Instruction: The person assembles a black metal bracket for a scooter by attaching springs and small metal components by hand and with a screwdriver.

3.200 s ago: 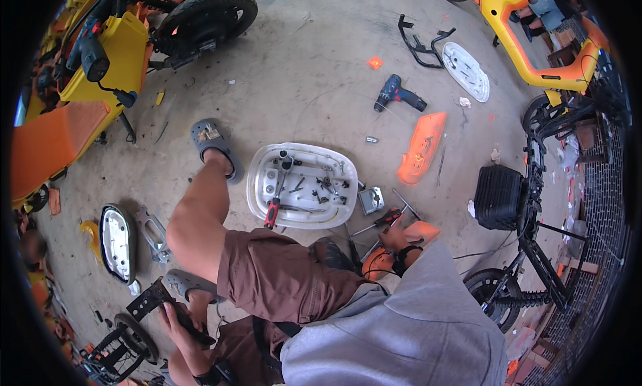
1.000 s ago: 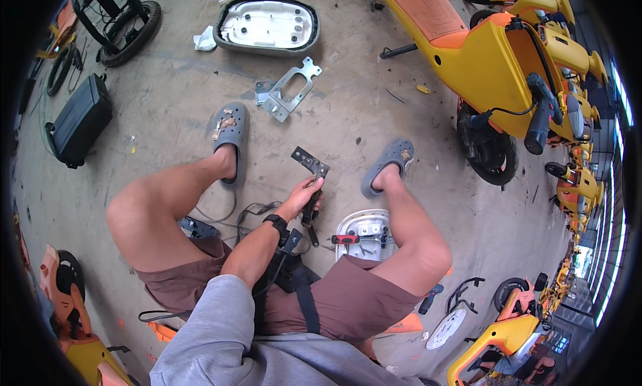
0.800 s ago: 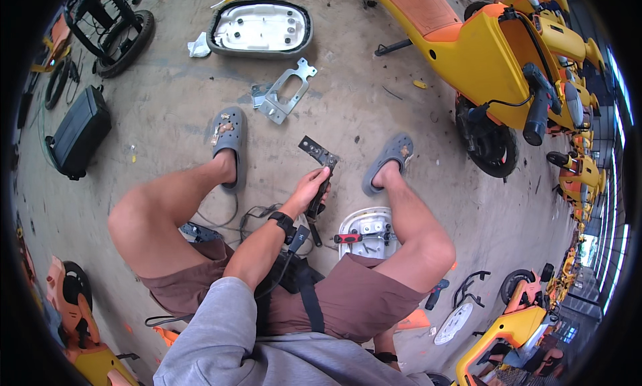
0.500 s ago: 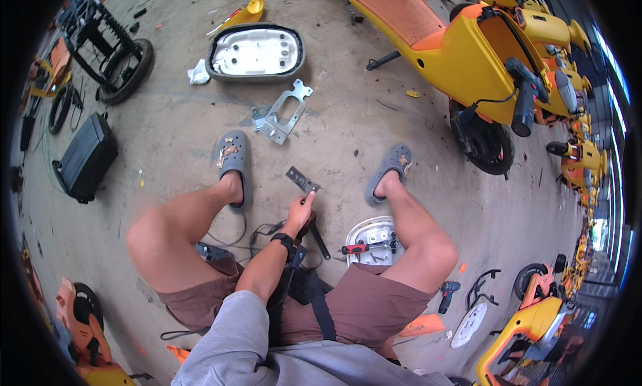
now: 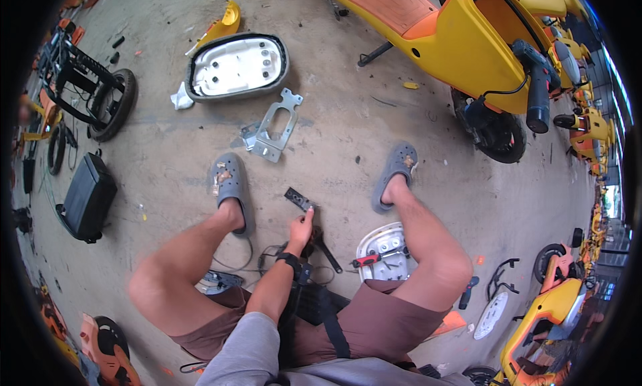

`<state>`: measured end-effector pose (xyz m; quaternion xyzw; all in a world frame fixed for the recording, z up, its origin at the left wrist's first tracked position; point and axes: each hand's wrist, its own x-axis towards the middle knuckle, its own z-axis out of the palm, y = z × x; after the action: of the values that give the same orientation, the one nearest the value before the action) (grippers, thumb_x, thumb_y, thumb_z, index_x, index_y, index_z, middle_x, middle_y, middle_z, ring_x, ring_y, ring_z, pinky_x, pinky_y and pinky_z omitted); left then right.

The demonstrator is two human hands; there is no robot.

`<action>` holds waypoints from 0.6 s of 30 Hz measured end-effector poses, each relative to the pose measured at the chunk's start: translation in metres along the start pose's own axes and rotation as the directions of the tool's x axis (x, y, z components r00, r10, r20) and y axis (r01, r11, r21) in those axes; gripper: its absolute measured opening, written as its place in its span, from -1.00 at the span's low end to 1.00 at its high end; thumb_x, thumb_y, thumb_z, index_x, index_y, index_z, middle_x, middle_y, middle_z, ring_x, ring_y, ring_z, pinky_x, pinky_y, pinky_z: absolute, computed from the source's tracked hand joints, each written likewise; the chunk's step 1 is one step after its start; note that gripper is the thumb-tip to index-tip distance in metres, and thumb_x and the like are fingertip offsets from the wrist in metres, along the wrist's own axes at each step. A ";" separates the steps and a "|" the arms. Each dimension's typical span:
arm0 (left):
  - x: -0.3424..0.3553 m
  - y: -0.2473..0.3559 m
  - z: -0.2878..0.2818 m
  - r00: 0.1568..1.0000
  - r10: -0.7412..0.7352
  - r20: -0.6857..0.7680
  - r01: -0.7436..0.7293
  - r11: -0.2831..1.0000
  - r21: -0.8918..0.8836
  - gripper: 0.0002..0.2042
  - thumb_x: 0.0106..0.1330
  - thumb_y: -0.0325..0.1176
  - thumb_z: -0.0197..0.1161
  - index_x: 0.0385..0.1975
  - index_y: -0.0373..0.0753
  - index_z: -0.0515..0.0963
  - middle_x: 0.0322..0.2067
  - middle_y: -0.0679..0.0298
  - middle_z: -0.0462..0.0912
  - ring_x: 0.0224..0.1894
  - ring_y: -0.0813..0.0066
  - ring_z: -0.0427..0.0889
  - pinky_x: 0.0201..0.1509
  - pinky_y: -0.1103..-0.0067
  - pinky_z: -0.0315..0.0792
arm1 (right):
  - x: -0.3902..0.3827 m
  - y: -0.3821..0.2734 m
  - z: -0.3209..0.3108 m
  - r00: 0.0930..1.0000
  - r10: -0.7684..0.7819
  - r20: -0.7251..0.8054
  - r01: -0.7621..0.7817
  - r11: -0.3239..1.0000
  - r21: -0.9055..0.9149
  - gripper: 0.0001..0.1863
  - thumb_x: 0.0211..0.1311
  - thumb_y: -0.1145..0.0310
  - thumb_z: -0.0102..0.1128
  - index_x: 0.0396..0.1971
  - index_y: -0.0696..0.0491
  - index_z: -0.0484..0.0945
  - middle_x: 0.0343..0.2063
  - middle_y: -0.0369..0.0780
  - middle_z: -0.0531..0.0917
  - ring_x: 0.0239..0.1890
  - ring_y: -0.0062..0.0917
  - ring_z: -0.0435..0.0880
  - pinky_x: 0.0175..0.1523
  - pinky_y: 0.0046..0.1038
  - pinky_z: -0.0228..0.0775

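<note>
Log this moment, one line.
left hand: holding black perforated bracket | right hand: not in view | red-handled tool: across white tray

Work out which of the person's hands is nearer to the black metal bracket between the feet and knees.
Left. The left hand grips the black metal bracket, whose holed end sticks out beyond the thumb. The right hand is out of view.

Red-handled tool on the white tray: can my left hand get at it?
Probably: the red-handled tool has its grip uncovered, but your left hand holds a black bracket and may need freeing.
</note>
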<state>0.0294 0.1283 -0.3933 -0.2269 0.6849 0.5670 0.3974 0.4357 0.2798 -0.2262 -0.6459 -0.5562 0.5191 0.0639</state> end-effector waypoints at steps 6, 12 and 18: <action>-0.001 -0.009 0.007 0.931 0.274 -0.242 -0.203 0.938 0.282 -0.41 0.26 0.15 0.17 -0.37 -0.46 0.58 -0.59 -0.05 0.61 -0.55 0.05 0.61 -0.39 0.29 0.47 | -0.003 0.001 0.010 0.999 0.012 -0.043 -0.011 1.000 0.028 -0.70 0.24 0.39 0.13 -0.11 0.27 0.50 -0.29 -0.19 0.64 -0.25 -0.50 0.58 -0.13 -0.46 0.42; -0.004 0.003 -0.007 0.895 0.411 -0.174 -0.254 0.789 0.560 -0.43 0.23 0.12 0.23 -0.42 -0.44 0.64 -0.52 -0.15 0.61 -0.38 -0.11 0.64 -0.26 0.25 0.48 | -0.005 0.012 0.010 0.999 -0.010 -0.051 0.013 0.999 0.051 -0.70 0.24 0.39 0.13 -0.11 0.27 0.50 -0.30 -0.19 0.64 -0.25 -0.50 0.58 -0.14 -0.46 0.42; -0.021 0.009 -0.025 0.915 0.402 -0.015 -0.346 0.806 0.480 -0.41 0.07 0.07 0.42 -0.20 -0.44 0.62 -0.44 -0.01 0.70 -0.40 0.21 0.70 -0.27 0.40 0.53 | -0.012 0.026 0.001 0.997 -0.046 -0.061 0.051 0.995 0.086 -0.71 0.24 0.38 0.13 -0.12 0.27 0.50 -0.30 -0.19 0.64 -0.25 -0.50 0.57 -0.14 -0.46 0.41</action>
<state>0.0273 0.1035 -0.3700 -0.0174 0.8540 0.4382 0.2800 0.4541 0.2599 -0.2363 -0.6439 -0.5461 0.5220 0.1211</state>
